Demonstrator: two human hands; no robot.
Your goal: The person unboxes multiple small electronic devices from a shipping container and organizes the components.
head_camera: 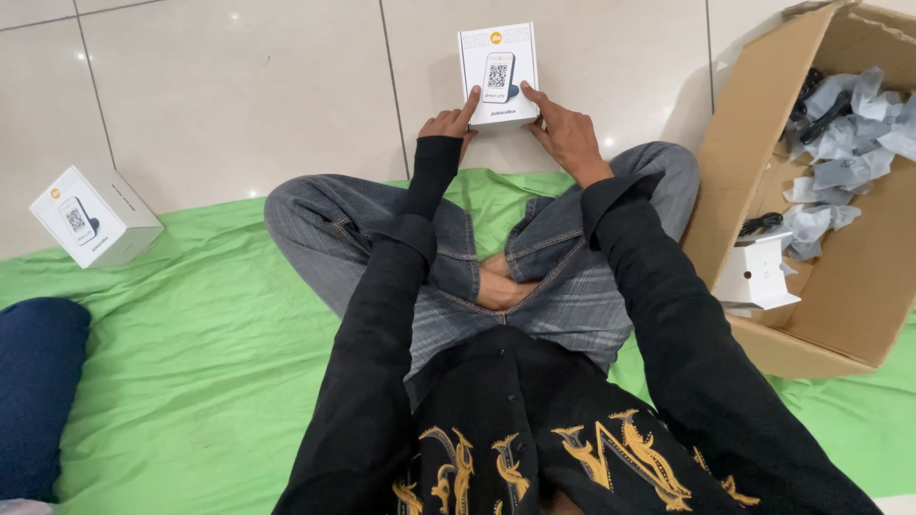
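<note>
A small white product box (497, 74) with a picture of a device on its face stands upright on the pale tiled floor in front of my crossed legs. My left hand (449, 125) grips its lower left edge and my right hand (565, 133) grips its lower right edge. Both arms wear black sleeves. A second, matching white box (93, 216) sits on the floor at the left, by the edge of the green cloth (210, 324) that I sit on.
A large open cardboard carton (763, 143) lies at the right, holding crumpled plastic wrappers (844, 143), black cables and a white device (756, 274). A dark blue cushion (36, 391) lies at the lower left.
</note>
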